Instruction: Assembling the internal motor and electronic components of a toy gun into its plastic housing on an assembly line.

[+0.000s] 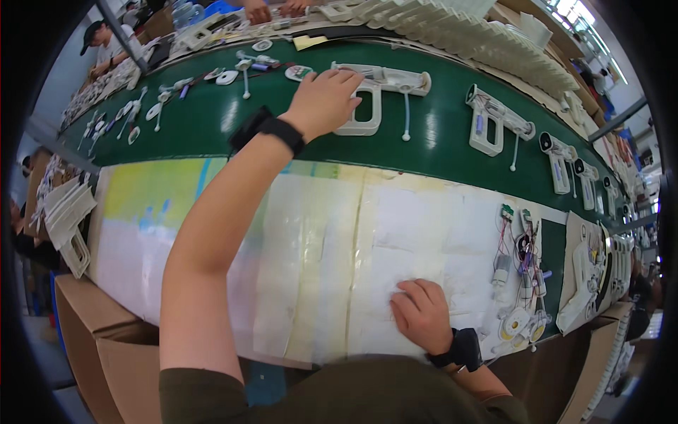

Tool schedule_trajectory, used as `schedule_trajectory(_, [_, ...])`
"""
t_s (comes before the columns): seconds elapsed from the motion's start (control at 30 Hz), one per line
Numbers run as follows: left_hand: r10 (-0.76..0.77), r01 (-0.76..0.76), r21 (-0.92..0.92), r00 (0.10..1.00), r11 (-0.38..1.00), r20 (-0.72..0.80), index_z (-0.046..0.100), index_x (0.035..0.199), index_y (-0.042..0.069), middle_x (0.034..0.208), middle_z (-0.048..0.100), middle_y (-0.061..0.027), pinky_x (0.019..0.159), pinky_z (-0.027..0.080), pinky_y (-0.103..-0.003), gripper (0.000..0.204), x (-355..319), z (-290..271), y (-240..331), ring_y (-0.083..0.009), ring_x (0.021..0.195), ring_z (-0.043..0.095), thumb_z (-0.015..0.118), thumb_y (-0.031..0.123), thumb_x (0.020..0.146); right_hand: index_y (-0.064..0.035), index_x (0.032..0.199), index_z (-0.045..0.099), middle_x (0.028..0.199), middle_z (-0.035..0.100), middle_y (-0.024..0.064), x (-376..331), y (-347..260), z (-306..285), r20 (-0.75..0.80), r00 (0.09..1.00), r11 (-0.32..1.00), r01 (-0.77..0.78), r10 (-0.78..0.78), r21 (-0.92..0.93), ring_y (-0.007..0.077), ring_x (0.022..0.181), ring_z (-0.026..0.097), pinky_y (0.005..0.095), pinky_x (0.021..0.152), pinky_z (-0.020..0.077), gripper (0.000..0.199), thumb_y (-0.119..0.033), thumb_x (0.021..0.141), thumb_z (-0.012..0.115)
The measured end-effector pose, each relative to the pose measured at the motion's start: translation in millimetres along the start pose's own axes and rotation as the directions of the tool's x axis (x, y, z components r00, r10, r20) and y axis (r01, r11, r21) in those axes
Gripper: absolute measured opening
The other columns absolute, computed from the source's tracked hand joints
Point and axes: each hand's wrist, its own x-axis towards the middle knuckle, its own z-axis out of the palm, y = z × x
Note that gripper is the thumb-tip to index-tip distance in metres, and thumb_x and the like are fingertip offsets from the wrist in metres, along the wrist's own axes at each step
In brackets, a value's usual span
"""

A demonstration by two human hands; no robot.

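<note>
My left hand (322, 104) reaches over the green belt, its fingers closed around the left end of a white gun-shaped plastic housing (405, 81). That housing has a looped handle, and a thin pale tube with a small white ball at its tip hangs from it. The hand hides the end it grips. Beside my fingertips lies a white round part with a green circuit board (297, 73). My right hand (424, 314) rests on the white covered worktop (402, 254), its fingers loosely bent and slightly apart, with nothing visible in them.
More half-filled housings (487, 145) line the green belt (282, 134) to the right. Wired motor parts and boards (521, 261) lie at the worktop's right side. Cardboard boxes (116, 353) stand at the near left. Across the belt are a co-worker's hands (258, 10) and stacked white trays (452, 39).
</note>
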Motion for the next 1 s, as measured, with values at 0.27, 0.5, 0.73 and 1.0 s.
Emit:
schedule_trajectory(0.27, [-0.189, 0.217, -0.023, 0.894, 0.976, 0.407, 0.052, 0.114, 0.008, 0.104, 0.059, -0.0154, 0.083, 0.043, -0.044, 0.038, 101, 109, -18, -0.0327, 0.098, 0.055, 0.055, 0.026, 0.081, -0.0075, 0.084, 0.056, 0.098, 0.054, 0.0067, 0, 7, -6, 0.078, 0.997, 0.994, 0.001, -0.01, 0.11, 0.0216, 0.09, 0.052, 0.0336, 0.077, 0.0429, 0.016, -0.011, 0.068, 0.058])
schedule_trajectory(0.5, [0.055, -0.081, 0.072, 0.95, 0.994, 0.307, 0.053, 0.098, 0.003, 0.092, 0.059, -0.016, 0.074, 0.048, -0.041, 0.023, 108, 116, -7, -0.032, 0.09, 0.058, 0.054, 0.02, 0.083, -0.008, 0.086, 0.056, 0.099, 0.054, 0.0058, -9, 20, -8, 0.094, 0.996, 0.985, -0.019, 0.003, 0.172, 0.0198, 0.092, 0.052, 0.0322, 0.079, 0.0424, 0.016, -0.014, 0.071, 0.055])
schedule_trajectory(0.73, [-0.026, 0.051, -0.065, 0.942, 0.997, 0.335, 0.05, 0.108, 0.004, 0.109, 0.053, -0.0188, 0.085, 0.045, -0.043, 0.026, 95, 119, -30, -0.0324, 0.104, 0.052, 0.042, 0.016, 0.087, -0.0078, 0.087, 0.056, 0.099, 0.054, 0.0059, -1, 19, -8, 0.088, 0.996, 0.979, 0.012, -0.03, 0.202, 0.0203, 0.092, 0.052, 0.033, 0.079, 0.0426, 0.017, -0.013, 0.07, 0.055])
schedule_trajectory(1.0, [0.01, 0.007, 0.15, 0.994, 0.989, -0.111, 0.054, 0.111, 0.009, 0.113, 0.054, -0.01, 0.09, 0.038, -0.047, 0.037, 32, 9, -50, -0.028, 0.109, 0.049, 0.056, 0.03, 0.08, -0.0054, 0.083, 0.057, 0.096, 0.054, 0.0102, -8, 14, -4, 0.105, 0.994, 0.987, -0.01, -0.007, 0.161, 0.0297, 0.092, 0.05, 0.0401, 0.079, 0.0417, 0.019, -0.007, 0.066, 0.065])
